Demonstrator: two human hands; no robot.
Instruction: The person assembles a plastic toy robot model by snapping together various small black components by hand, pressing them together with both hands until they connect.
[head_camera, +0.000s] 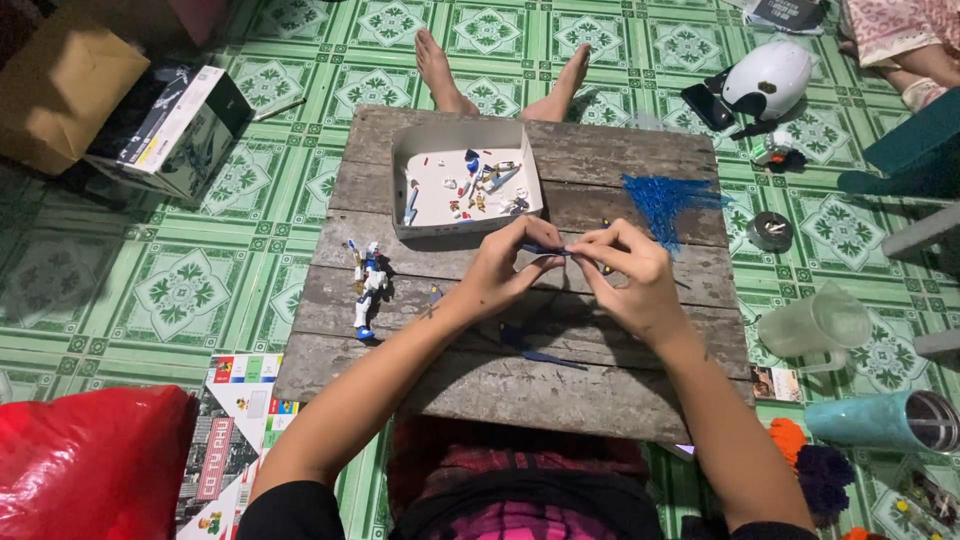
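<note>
Both hands meet above the middle of the wooden bench (620, 400): the left hand (500, 272) and the right hand (632, 280) each pinch an end of a small dark blue part (548, 250), fingers clenched on it, raised for a close look. A white tray (415, 150) of loose pieces sits just beyond, and a small white-and-blue figure (367, 285) lies to the left, both within easy reach.

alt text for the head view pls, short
Both hands, left hand and right hand, pinch a small dark blue plastic piece between their fingers over a low wooden table. On it lie a white tray of small parts, a partly built toy robot figure and a blue parts frame.
</note>
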